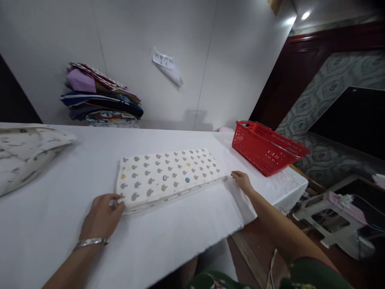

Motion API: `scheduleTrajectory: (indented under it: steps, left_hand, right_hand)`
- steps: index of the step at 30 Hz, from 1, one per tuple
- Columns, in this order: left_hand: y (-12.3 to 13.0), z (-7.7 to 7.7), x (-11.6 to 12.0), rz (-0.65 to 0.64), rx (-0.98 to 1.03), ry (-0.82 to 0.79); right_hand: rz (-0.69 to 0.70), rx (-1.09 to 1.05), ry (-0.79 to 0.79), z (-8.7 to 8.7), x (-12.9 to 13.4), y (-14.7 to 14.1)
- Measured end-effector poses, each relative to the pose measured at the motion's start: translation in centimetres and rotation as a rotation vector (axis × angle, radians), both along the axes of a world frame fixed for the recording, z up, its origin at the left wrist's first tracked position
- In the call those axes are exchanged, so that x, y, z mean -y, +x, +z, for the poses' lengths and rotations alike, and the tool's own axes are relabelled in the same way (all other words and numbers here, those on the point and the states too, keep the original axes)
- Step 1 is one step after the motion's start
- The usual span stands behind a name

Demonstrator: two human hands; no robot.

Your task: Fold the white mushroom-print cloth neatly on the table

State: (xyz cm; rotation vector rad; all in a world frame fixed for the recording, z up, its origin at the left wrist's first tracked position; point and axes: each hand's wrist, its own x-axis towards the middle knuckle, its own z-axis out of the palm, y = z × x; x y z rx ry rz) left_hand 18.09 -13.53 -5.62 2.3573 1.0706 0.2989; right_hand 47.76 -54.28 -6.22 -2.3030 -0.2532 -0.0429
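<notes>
A folded white cloth (pixel 170 172) printed with grey mushrooms and a few coloured ones lies flat on the white-covered table, in several layers. At its near left corner, my left hand (pixel 104 214), with a silver bracelet on the wrist, pinches the edge between thumb and fingers. My right hand (pixel 241 181) is just beyond the cloth's right end, low over the table. A small gap shows between its fingertips and the cloth, and its fingers stretch out loosely with nothing visible in them.
A red plastic basket (pixel 264 148) stands at the table's right end. Another printed white cloth (pixel 27 154) lies bunched at the left edge. Against the back wall rises a stack of folded fabrics (pixel 102 98). A white stool (pixel 337 220) is on the floor at right.
</notes>
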Motion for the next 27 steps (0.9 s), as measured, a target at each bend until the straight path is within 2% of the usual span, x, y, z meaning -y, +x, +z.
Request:
scheduleTrajectory:
  steps: [9, 13, 17, 22, 27]
  left_hand:
    - [0.2, -0.1, -0.1, -0.001, 0.018, -0.009]
    - [0.1, -0.2, -0.2, -0.018, 0.021, -0.008]
    - [0.1, -0.5, -0.3, -0.018, 0.038, 0.0]
    - [0.1, -0.7, -0.4, -0.021, 0.06, 0.007]
    - [0.1, -0.3, -0.1, -0.018, 0.027, -0.011]
  right_hand:
    - [-0.005, -0.367, -0.059, 2.0, -3.8, 1.2]
    - [0.006, -0.461, -0.094, 3.1, -4.7, 1.4]
    - [0.008, -0.504, -0.063, 3.8, -5.2, 1.6]
    - [0.004, -0.551, 0.016, 3.7, -5.4, 2.0]
    - [-0.012, -0.577, 0.109, 3.0, -5.4, 2.2]
